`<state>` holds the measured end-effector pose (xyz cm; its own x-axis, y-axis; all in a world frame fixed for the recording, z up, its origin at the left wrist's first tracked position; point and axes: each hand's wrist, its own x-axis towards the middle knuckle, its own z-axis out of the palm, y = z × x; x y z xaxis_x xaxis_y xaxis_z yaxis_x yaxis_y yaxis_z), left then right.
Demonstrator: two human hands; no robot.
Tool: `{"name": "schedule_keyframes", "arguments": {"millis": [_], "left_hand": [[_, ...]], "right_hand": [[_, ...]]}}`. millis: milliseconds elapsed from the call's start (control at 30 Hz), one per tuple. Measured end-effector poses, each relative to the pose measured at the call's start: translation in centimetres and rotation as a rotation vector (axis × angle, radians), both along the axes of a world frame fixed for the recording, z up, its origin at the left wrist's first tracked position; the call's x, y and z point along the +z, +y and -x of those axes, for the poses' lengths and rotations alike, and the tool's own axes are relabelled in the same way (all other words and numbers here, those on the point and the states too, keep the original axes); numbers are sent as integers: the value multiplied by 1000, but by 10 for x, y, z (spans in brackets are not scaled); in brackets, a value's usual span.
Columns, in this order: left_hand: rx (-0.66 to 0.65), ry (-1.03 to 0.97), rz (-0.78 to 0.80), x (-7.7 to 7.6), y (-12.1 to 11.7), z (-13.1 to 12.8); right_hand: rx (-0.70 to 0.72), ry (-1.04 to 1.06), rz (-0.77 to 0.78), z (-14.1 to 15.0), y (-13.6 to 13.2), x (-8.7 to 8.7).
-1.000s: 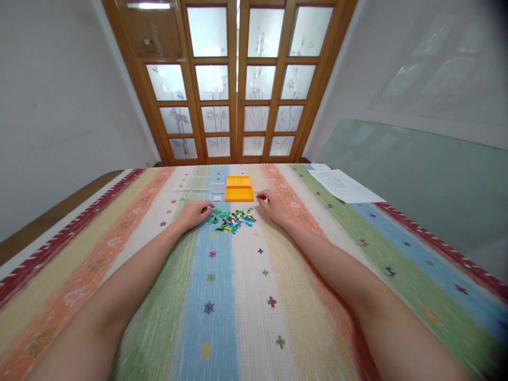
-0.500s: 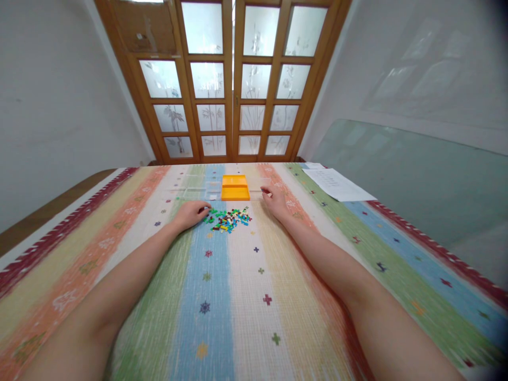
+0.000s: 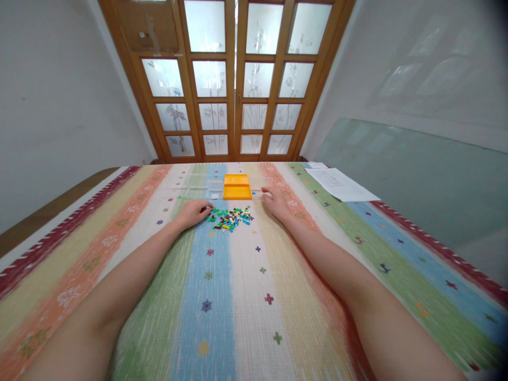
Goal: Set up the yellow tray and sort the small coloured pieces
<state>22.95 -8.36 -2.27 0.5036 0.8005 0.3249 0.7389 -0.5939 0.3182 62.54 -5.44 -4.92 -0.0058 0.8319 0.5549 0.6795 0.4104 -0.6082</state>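
Close to the person, the striped cloth (image 3: 238, 317) has lots of open room between the two bare arms. Farther out, the left hand (image 3: 193, 212) lies loosely curled, fingertips touching the left edge of the pile of tiny colored bricks (image 3: 229, 218). The right hand (image 3: 275, 202) rests just right of the pile; if it pinches anything, it is too small to tell. Just behind the pile sits an orange tray (image 3: 237, 187) with two parts; what is inside cannot be seen. Clear trays (image 3: 198, 184) beside it are hard to make out. A paper sheet (image 3: 340, 184) lies far right.
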Motion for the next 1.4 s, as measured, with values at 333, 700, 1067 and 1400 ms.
{"name": "schedule_keyframes", "arguments": {"millis": [333, 700, 1067, 1400], "left_hand": [[-40, 2, -12, 9, -6, -5], [-66, 2, 9, 7, -1, -6], [17, -18, 40, 7, -1, -13], [92, -328, 64, 2, 4, -8]], "right_hand": [[9, -57, -39, 2, -3, 4], [94, -87, -106, 20, -16, 9], [183, -148, -134, 28, -21, 9], [223, -205, -112, 34, -30, 17]]}}
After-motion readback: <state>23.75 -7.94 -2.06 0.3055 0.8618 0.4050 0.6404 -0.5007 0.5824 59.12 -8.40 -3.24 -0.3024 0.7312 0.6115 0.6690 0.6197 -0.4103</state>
